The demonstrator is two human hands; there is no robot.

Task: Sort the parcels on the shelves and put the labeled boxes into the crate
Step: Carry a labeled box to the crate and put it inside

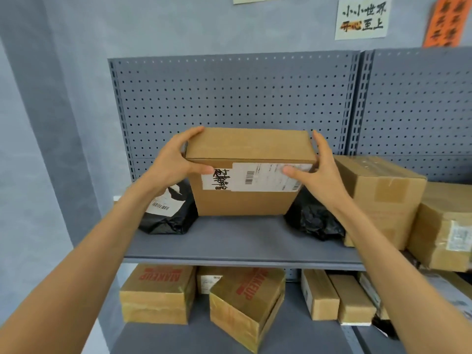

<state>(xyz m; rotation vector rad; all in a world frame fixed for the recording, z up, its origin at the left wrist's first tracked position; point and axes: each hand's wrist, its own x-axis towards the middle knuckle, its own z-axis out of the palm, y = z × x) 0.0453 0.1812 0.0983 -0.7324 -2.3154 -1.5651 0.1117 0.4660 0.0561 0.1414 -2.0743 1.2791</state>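
A brown cardboard box point(245, 200) with a white shipping label and black handwriting on its front stands on the upper grey shelf point(240, 244). My left hand point(176, 159) grips its left upper corner, thumb on the front face. My right hand point(319, 169) holds the right upper corner, thumb pressed on the label. No crate is in view.
Black plastic parcels lie on either side of the box, one labelled at the left point(168, 213) and one at the right point(314, 221). Larger cartons point(383, 200) crowd the shelf's right end. The lower shelf holds two "MAKEUP" boxes point(158, 292) and several narrow boxes point(337, 297). A pegboard backs the shelf.
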